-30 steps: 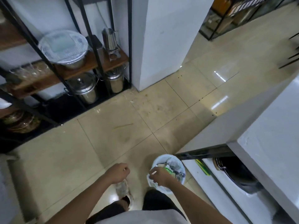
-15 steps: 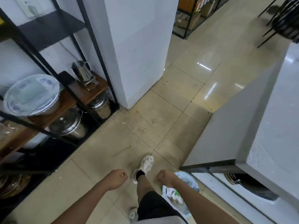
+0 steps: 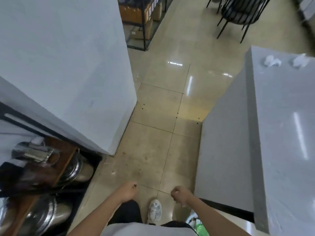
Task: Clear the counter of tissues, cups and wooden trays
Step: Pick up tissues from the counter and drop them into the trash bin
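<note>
Two crumpled white tissues (image 3: 271, 60) (image 3: 299, 61) lie at the far end of the grey counter (image 3: 283, 137), which runs along the right side. My left hand (image 3: 127, 191) and my right hand (image 3: 181, 195) hang low in front of me above the tiled floor, each curled into a fist with nothing in it. Both hands are well short of the tissues; my right hand is just left of the counter's near corner. A sliver of the waste bin (image 3: 198, 226) shows at the bottom edge beside my right forearm. No cups or wooden trays are in view.
A white pillar (image 3: 71, 68) stands on the left. Below it is a black-framed shelf with steel pots (image 3: 75, 169). A tiled aisle (image 3: 163, 133) runs ahead between pillar and counter. Black chairs (image 3: 238, 12) and a rack of boxes (image 3: 141, 16) stand at the far end.
The view has swung up from the bin and round to the right, along the aisle. My right hand has left the bin, and both hands have stayed curled and low as I step forward.
</note>
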